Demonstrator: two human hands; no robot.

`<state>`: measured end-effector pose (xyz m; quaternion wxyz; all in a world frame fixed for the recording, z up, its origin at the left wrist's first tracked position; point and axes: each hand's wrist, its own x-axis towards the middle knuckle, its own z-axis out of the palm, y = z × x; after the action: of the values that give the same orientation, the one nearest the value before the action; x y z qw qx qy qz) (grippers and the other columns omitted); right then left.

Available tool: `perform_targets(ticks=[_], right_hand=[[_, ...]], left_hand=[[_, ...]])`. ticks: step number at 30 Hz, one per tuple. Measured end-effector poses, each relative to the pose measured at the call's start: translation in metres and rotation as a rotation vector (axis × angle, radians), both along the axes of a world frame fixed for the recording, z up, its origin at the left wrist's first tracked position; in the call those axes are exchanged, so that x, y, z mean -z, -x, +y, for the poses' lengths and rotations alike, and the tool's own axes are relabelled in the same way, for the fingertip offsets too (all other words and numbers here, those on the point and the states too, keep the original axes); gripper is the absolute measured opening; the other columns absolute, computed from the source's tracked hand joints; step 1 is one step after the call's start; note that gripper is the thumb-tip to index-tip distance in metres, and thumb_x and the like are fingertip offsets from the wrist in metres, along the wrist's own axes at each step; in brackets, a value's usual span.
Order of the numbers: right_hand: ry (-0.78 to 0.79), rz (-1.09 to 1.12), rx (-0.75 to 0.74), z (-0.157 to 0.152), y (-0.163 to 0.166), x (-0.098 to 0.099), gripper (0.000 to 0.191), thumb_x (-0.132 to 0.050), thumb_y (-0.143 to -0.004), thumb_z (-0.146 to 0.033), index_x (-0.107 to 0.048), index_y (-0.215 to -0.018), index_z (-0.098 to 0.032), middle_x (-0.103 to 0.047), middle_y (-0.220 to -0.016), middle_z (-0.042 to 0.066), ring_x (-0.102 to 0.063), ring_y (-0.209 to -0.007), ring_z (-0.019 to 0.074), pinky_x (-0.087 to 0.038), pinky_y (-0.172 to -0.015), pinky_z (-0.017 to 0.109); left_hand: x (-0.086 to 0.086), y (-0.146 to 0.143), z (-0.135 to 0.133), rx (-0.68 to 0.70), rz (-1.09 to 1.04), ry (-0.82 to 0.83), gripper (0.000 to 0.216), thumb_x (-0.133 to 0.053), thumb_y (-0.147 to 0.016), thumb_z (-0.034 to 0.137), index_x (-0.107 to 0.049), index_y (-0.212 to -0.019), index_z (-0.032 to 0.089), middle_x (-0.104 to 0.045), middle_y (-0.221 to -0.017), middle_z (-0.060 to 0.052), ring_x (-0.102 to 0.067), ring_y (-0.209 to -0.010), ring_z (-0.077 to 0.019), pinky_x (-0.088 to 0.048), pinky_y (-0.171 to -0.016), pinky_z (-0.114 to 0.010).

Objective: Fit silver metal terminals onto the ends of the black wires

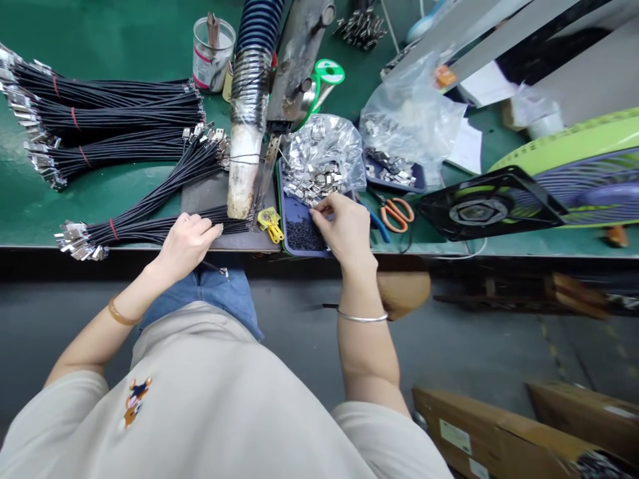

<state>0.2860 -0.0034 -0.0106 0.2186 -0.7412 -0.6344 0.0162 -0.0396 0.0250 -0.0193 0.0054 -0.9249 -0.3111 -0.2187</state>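
My left hand [187,239] is closed at the bench edge, its fingers curled round a thin black cable [212,267] whose metal-tipped end pokes out below. Behind it lies a bundle of black cables [150,225] with metal plugs, tied by a red band. Over a blue tray [285,247], my right hand [344,226] pinches thumb and forefinger together; whatever is between them is too small to make out. That tray holds small black pieces [304,234] at the front and a clear bag of metal connector shells [322,176] behind.
Tied cable bundles [114,120] lie back left. A fume hose [244,146] and a metal arm [299,66] come down mid-bench. A yellow clip-like piece [270,224], orange-handled pliers [397,214], a black fan [492,206] and a solder spool [327,76] are around.
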Motion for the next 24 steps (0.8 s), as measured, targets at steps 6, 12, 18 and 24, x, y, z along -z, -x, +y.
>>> perform_targets(ticks=[6,12,18,24], right_hand=[[-0.171,0.167,-0.050,-0.021,0.005,-0.020,0.011,-0.057,-0.085,-0.031,-0.063,-0.085,-0.022,-0.068,-0.078,0.003,-0.062,-0.067,0.0180,-0.050,-0.066,0.031],[-0.249,0.227,-0.082,-0.046,0.019,-0.055,0.018,-0.058,-0.091,-0.037,-0.064,-0.081,-0.023,-0.058,-0.059,-0.004,-0.052,-0.046,0.0120,-0.042,-0.050,0.027],[-0.258,0.056,-0.004,-0.053,0.008,-0.056,0.020,-0.053,-0.093,-0.034,-0.061,-0.109,-0.024,-0.059,-0.059,-0.004,-0.048,-0.045,0.0143,-0.038,-0.053,0.030],[-0.047,-0.070,0.036,-0.024,-0.026,-0.019,0.008,-0.061,-0.086,-0.028,-0.056,-0.080,-0.025,-0.070,-0.073,0.003,-0.064,-0.066,0.0219,-0.043,-0.065,0.033]], left_hand=[[-0.009,0.014,-0.002,-0.007,-0.152,0.079,0.029,-0.047,-0.101,0.023,-0.075,-0.094,0.017,-0.066,-0.068,-0.006,-0.053,-0.065,-0.0187,-0.036,-0.064,-0.034],[-0.050,-0.006,-0.010,0.206,-0.215,0.665,0.020,-0.055,-0.090,0.021,-0.073,-0.083,0.016,-0.067,-0.067,-0.002,-0.054,-0.057,-0.0115,-0.040,-0.060,-0.024],[-0.068,-0.021,0.006,0.550,0.064,1.151,0.023,-0.061,-0.086,0.020,-0.073,-0.067,0.016,-0.053,-0.052,0.003,-0.038,-0.047,-0.0078,-0.029,-0.050,-0.022],[-0.053,-0.029,-0.010,0.384,-0.068,0.821,0.020,-0.056,-0.090,0.016,-0.070,-0.075,0.015,-0.068,-0.071,-0.003,-0.058,-0.062,-0.0126,-0.042,-0.063,-0.022]])
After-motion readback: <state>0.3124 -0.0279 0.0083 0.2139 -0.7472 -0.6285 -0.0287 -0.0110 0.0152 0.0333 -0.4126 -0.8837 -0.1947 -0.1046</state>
